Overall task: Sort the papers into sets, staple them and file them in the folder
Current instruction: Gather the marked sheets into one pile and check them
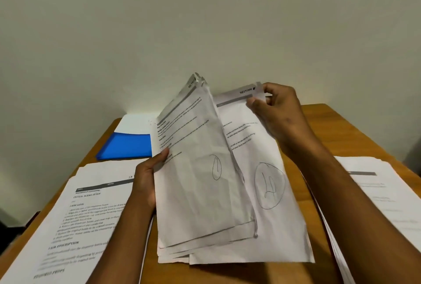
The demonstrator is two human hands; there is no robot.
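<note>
- Against a plain pale wall (205,21), on a wooden table (319,119): paperwork mid-sort.
- Held up over the table's middle: a creased sheaf of papers (196,169), long axis running from the near edge up and away, header end marked "SECTION" pointing toward the wall, lower edges fanned out near the tabletop.
- Gripped along its left edge by the left hand (147,178), thumb lying across the printed face, other fingers hidden behind the sheets.
- Peeled off to the right of the sheaf: a single sheet (268,169), leaning back and rightward, header end likewise away from the viewer, a circled pen mark on its lower half.
- Pinched at its top right corner by the right hand (273,110), thumb and curled fingertips closed on the paper just beside the "SECTION" heading.
- Lying flat at left, partly under the left forearm: a printed stack (75,215), text legible in part, long axis running away from the viewer.
- Lying flat at right, under the right forearm: a second stack (382,197), print too blurred to read.
- Resting at the far left of the table, behind the left stack: a blue folder (127,144), white paper showing at its far end.
</note>
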